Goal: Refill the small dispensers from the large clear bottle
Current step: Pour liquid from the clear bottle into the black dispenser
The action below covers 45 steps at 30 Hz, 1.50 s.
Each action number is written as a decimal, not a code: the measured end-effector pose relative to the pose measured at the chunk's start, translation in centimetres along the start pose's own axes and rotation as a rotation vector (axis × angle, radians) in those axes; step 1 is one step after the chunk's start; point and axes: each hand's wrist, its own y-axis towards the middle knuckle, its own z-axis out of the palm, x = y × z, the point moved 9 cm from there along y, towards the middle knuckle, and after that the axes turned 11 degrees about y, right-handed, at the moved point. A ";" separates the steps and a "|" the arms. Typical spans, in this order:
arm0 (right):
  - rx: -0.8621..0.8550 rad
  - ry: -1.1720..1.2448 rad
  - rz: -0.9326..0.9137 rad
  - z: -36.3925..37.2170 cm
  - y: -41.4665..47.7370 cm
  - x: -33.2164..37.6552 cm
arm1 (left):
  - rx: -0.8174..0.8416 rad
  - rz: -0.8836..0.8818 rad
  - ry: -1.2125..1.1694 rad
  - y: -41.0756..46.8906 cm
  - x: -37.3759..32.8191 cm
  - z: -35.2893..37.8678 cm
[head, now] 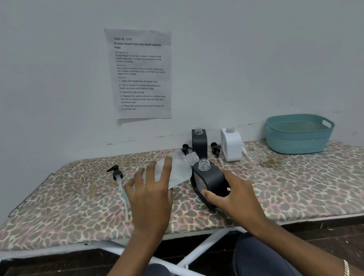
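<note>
My left hand (151, 193) grips the large clear bottle (180, 168), tipped to the right with its open neck beside the mouth of a black dispenser (208, 180). My right hand (233, 195) holds that uncapped black dispenser, which leans slightly on the board. Behind it stand a second black dispenser (199, 141) and a white dispenser (231, 144), both uncapped. One black pump head with a long tube (117, 175) lies to the left. Two more pump heads (215, 148) lie between the rear dispensers.
The work surface is an ironing board with a leopard-print cover (71, 207) set against a wall. A teal woven basket (299, 133) stands at the back right. A printed sheet (142, 73) is taped to the wall. My knees show below the board's front edge.
</note>
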 end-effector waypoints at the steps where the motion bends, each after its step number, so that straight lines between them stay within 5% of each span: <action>1: -0.001 -0.002 0.000 0.0 0.0 0.1 | -0.004 0.002 0.004 0.0 0.0 0.0; 45: 0.009 -0.015 0.017 0.1 0.1 -0.1 | 0.002 0.024 0.089 0.1 -0.5 -0.6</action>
